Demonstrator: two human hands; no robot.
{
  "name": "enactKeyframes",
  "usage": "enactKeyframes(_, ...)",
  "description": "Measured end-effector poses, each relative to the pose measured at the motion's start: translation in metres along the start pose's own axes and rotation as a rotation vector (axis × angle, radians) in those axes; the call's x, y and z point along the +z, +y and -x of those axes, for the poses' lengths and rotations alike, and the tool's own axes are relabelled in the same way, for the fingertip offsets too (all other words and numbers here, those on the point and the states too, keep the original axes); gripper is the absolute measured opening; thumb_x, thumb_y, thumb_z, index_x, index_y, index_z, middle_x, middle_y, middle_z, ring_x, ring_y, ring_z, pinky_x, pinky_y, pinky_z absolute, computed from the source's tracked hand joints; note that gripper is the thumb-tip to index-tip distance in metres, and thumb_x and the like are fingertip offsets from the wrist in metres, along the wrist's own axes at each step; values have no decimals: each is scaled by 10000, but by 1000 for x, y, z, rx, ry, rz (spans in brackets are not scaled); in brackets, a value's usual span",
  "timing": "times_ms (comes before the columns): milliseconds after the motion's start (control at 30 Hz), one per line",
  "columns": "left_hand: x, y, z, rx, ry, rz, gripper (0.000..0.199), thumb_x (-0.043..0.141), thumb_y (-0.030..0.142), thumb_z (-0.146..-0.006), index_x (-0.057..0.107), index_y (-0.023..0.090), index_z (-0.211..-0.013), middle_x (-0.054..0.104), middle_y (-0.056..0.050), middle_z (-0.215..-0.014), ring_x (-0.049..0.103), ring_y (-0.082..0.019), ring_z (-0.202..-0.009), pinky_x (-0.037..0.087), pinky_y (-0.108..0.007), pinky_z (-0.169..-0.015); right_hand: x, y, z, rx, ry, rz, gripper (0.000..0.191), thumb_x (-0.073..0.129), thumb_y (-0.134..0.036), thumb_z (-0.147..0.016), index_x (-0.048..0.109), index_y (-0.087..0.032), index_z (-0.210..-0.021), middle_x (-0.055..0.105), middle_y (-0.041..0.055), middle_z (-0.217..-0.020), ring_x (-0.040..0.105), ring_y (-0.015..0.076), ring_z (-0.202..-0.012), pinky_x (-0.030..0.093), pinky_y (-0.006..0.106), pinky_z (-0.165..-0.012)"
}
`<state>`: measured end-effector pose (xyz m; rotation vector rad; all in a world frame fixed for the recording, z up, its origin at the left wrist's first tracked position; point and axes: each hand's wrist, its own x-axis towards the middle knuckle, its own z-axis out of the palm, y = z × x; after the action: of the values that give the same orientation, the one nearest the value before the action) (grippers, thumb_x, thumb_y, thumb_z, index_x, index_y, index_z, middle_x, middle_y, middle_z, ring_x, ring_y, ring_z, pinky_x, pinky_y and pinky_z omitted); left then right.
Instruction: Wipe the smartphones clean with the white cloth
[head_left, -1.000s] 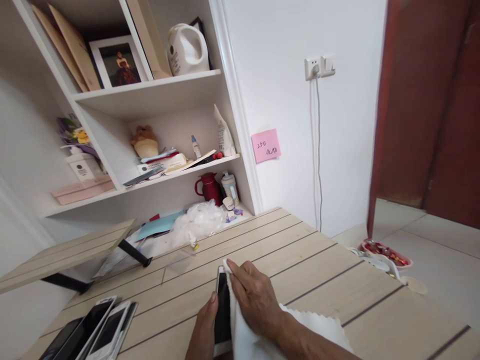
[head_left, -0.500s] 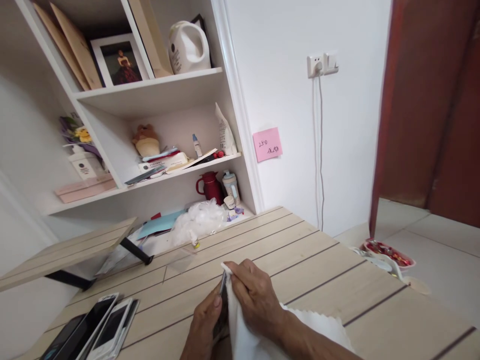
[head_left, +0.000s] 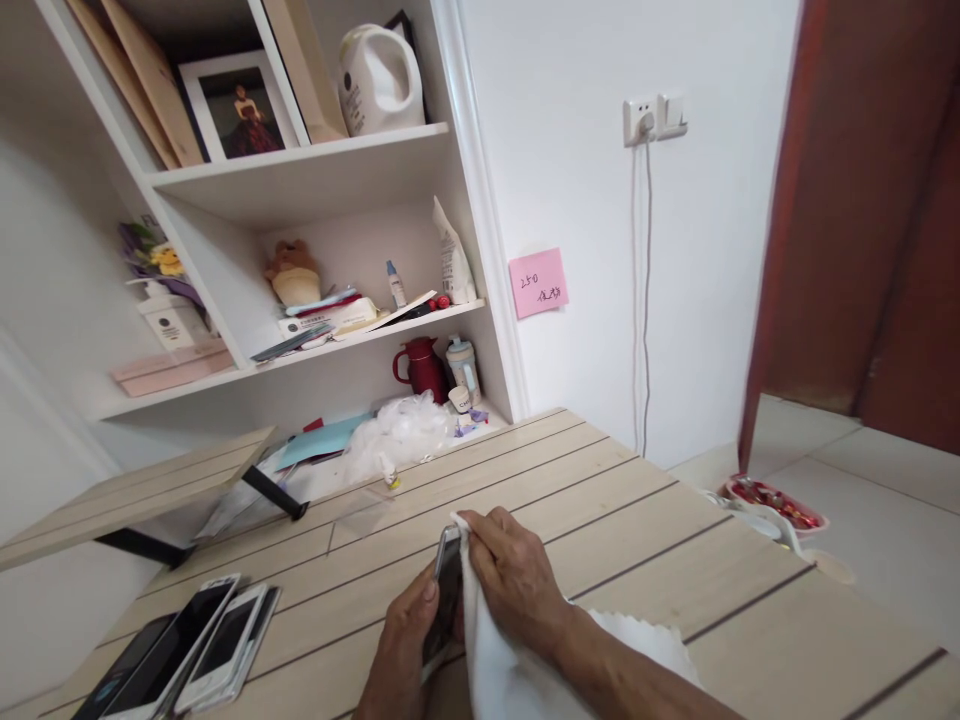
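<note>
My left hand [head_left: 401, 650] grips a dark-screened smartphone [head_left: 448, 600] at the bottom middle of the view, tilted up above the tabletop. My right hand [head_left: 514, 580] is shut on a white cloth [head_left: 499, 670] with a zigzag edge, pressing it against the phone's upper edge and side. The hands and cloth hide much of the phone. Several other smartphones [head_left: 176, 650] lie overlapping on the wood-look table [head_left: 570, 520] to the lower left, a short way from my left hand.
A white shelf unit [head_left: 300, 180] holding bottles, a red flask and papers stands behind the table. Crumpled clear plastic [head_left: 401, 435] lies at the table's far edge. A folding board [head_left: 135, 490] sits left; a red-filled dish [head_left: 776, 505] is on the floor right.
The phone has tilted up from the tabletop and is now more edge-on in my left hand. The cloth stays wrapped at its top edge under my right hand. The view has drifted slightly.
</note>
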<state>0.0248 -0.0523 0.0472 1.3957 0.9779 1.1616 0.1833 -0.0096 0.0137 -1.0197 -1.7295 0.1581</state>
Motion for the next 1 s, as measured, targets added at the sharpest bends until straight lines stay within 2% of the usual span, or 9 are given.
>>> enactKeyframes(100, -2, -1, 0, 16, 9, -15, 468, 608, 577, -796, 761, 176, -982, 749, -111, -897, 641, -301, -993, 526, -368, -891, 1, 3, 0, 48, 14, 7, 315, 391, -168, -968, 657, -241, -1120, 568, 24, -766, 575, 160, -707, 465, 263, -692)
enactKeyframes(200, -2, -2, 1, 32, 32, -36, 454, 633, 560, -781, 761, 168, -971, 750, -109, -894, 637, -306, -1016, 511, -379, -929, 0, 0, 2, -90, -9, -31, 358, 375, -161, -969, 594, -211, -1248, 576, 46, -807, 578, 175, -751, 472, 278, -722)
enactKeyframes(267, -2, 0, 3, 37, 54, -43, 429, 648, 547, -771, 763, 183, -966, 751, -113, -925, 623, -319, -1066, 490, -390, -970, 1, 0, 2, -114, -16, -27, 357, 373, -158, -967, 590, -197, -1247, 587, 57, -828, 580, 181, -775, 472, 285, -736)
enactKeyframes(433, 0, 0, 4, 46, 93, -58, 328, 716, 505, -714, 769, 227, -880, 758, -108, -917, 600, -352, -1128, 485, -420, -991, 4, 6, 1, 69, 37, 3, 282, 401, -155, -959, 668, -207, -1030, 584, 26, -753, 585, 165, -707, 470, 272, -696)
enactKeyframes(600, -11, -24, 3, 21, 179, -44, 392, 701, 497, -735, 752, 221, -1008, 733, -92, -1112, 538, -332, -1247, 414, -431, -1083, 4, 1, 2, -62, 30, -15, 335, 383, -156, -958, 604, -184, -1208, 603, 52, -815, 594, 180, -750, 482, 285, -722)
enactKeyframes(767, -20, -39, 5, 29, 224, -48, 421, 739, 492, -704, 750, 220, -1026, 693, -96, -1212, 484, -334, -1310, 366, -424, -1126, 3, 3, 0, 56, 52, -25, 271, 399, -165, -956, 666, -205, -988, 608, 32, -749, 600, 174, -716, 483, 284, -715)
enactKeyframes(933, -20, -45, 3, 18, 213, -19, 454, 667, 520, -775, 728, 190, -1082, 700, -105, -1195, 476, -335, -1316, 387, -442, -1111, 6, 5, 1, 1, 53, -50, 288, 407, -172, -955, 631, -196, -1135, 637, 49, -816, 601, 177, -749, 482, 292, -736)
enactKeyframes(1000, -21, -53, 3, 28, 226, -10, 467, 670, 542, -764, 724, 202, -1079, 710, -108, -1167, 492, -335, -1302, 406, -451, -1095, 6, 5, 1, 35, 49, -63, 264, 409, -174, -954, 651, -202, -1057, 636, 41, -794, 596, 177, -743, 474, 293, -736)
